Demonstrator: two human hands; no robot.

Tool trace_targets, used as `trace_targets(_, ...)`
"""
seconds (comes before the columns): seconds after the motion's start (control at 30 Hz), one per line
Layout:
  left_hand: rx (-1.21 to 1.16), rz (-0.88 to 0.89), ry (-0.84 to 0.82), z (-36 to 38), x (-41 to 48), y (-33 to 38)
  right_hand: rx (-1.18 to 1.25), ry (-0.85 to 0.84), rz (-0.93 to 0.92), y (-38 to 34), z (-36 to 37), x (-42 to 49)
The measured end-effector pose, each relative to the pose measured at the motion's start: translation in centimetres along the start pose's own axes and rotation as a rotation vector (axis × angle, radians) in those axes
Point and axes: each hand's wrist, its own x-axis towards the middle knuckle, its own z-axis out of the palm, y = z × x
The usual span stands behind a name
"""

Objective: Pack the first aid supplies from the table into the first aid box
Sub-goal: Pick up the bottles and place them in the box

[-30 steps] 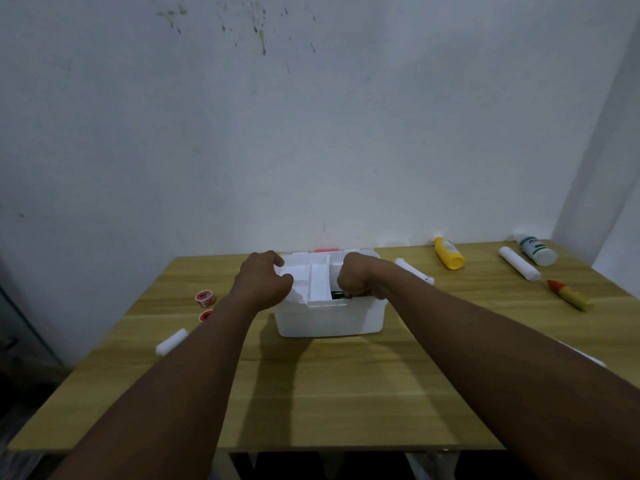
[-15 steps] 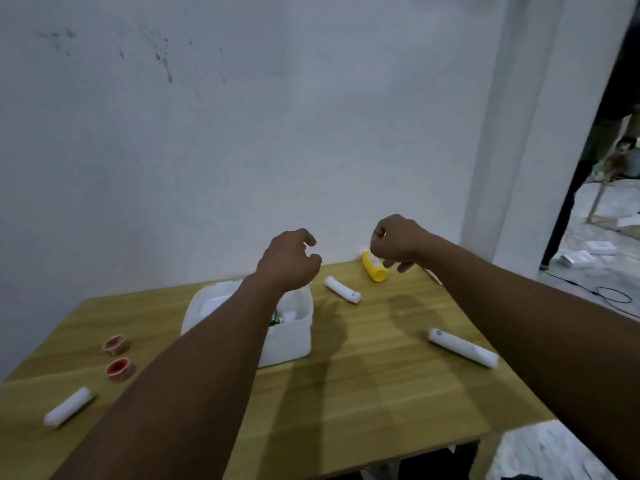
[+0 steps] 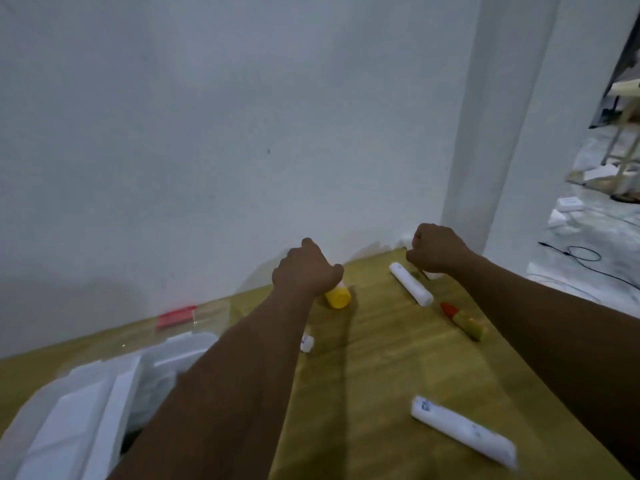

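While we reach across the table (image 3: 374, 393), the open box (image 3: 86, 410) sits nearest at 8 o'clock, a white tube (image 3: 462, 431) at 5 o'clock. Farther out lie a red-capped tube (image 3: 464, 322) and a white roll (image 3: 410, 284). Our left hand (image 3: 306, 268) hovers curled over the yellow bottle (image 3: 337, 296) at 12 o'clock; our right hand (image 3: 436, 249), at 1 o'clock, is loosely fisted, seemingly holding nothing. Round items may roll off the edge if we nudge them.

Dim, flat indoor light; motion blur smears the whole frame.
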Motion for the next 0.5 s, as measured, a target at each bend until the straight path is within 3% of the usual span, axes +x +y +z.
trace_targets(0.27,-0.164,-0.126,-0.101,2.9,4.1,0.0,0.049,-0.019,0.157,1.7,3.0,4.1)
trace_targets(0.5,-0.226,-0.137,-0.148,1.2,0.4,-0.8,0.13,0.194,-0.041,0.7,-0.5,-0.4)
